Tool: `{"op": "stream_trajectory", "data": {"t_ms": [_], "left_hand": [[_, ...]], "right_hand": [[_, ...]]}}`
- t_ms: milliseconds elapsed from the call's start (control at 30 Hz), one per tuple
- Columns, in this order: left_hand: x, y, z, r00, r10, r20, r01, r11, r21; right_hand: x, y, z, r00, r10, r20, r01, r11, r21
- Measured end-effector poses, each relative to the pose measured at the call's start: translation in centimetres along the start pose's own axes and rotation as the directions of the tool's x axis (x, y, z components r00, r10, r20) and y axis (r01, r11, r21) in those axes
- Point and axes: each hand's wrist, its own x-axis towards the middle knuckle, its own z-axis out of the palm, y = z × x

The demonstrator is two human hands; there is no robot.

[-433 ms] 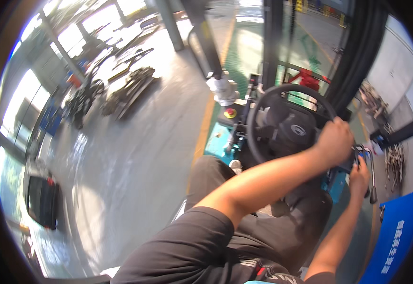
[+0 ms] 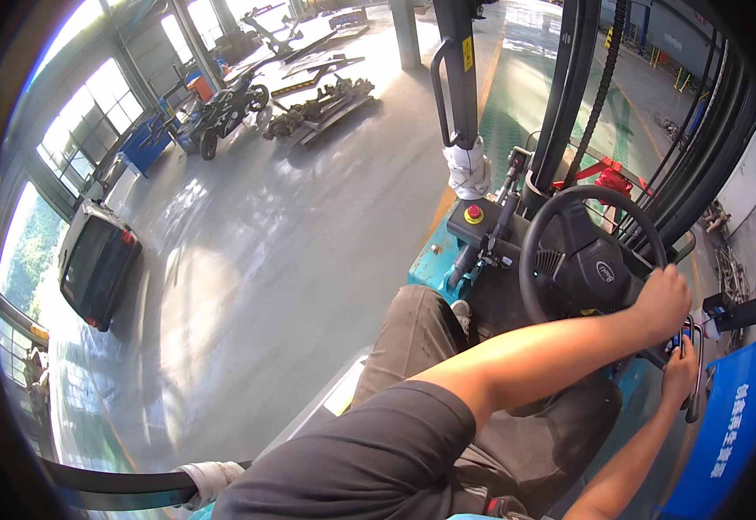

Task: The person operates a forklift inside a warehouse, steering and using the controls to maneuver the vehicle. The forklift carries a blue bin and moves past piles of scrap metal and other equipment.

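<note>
I sit at the controls of a forklift with a black steering wheel (image 2: 531, 260) before me. My left forearm reaches across my lap, and my left hand (image 2: 665, 303) is closed round the wheel's right rim. Just below it, my right hand (image 2: 679, 371) is closed on a control lever (image 2: 699, 368) in the group at the wheel's right; the fingers are partly hidden. A red stop button (image 2: 474, 213) sits on the dark box left of the wheel. Ahead rise the black mast rails (image 2: 566, 95), with a red object (image 2: 613, 180) low behind them.
A dark car (image 2: 100, 270) stands at the left. Farther off are a motorcycle (image 2: 226, 113), a blue cabinet (image 2: 146, 143) and scrap metal parts (image 2: 326, 111) on the floor. A pillar (image 2: 405, 35) rises ahead. A blue panel (image 2: 729, 425) is close on my right.
The whole view has swung left and tilted, so the wheel and mast sit further right and the car shows more fully. Both hands keep their holds.
</note>
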Motion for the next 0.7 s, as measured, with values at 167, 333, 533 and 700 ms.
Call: {"op": "stream_trajectory", "data": {"t_ms": [167,333,533,700], "left_hand": [[11.9,-6.0,-4.7,0.912,-0.348,0.218,0.337,0.938,0.085],[15.7,-14.5,-10.7,0.924,-0.361,-0.124,0.376,0.917,0.131],[10.0,-11.6,-12.9,0.847,-0.327,-0.418,0.429,0.885,0.178],[6.1,-1.9,-9.6,0.826,-0.253,-0.503,0.365,0.921,0.137]], "right_hand": [[4.0,-1.8,-4.8,0.969,0.169,0.182,-0.196,0.969,0.147],[12.1,-2.8,-6.3,0.973,0.099,0.211,-0.135,0.977,0.167],[19.2,0.4,-6.4,0.987,-0.145,0.070,0.137,0.984,0.111],[22.3,-0.4,-7.9,0.986,-0.145,0.077,0.137,0.985,0.100]]}}
